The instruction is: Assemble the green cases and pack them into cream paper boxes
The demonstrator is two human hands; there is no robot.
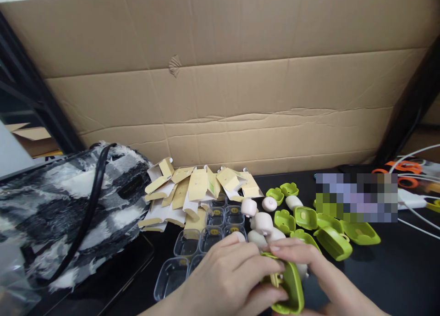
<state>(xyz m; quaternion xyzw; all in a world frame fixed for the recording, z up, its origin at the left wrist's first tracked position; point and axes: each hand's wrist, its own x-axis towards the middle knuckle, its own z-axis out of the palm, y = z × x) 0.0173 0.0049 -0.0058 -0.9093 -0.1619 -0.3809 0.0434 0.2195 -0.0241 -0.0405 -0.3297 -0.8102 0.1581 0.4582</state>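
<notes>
Hands met low in the picture over a black tabletop (395, 270), both closed around one green case (290, 286). The left hand (228, 279) had its fingers curled over the near side of the case, thumb and forefinger pressed at its yellowish clasp, while the right hand (309, 265) pinched the far edge from above with its fingers bent. The case stood tilted on its edge between them, just in front of a heap of pale pink round pieces (263, 222). Beyond and to the right of those lay more green cases (332, 240), some open, and smaller green flower-shaped lids (288, 188) sat further back. Under the left hand lay a clear plastic tray (187, 245) with square pockets, a few of them holding small yellow items. Behind the tray sat a loose pile of flat folded cardboard boxes (197, 190), white and tan. A fuzzy black-and-white bag (51, 215) with a dark strap took up the left side. A large sheet of brown corrugated cardboard (223, 77) stood upright along the back of the table, and white cables (417, 217) trailed at the far right.
</notes>
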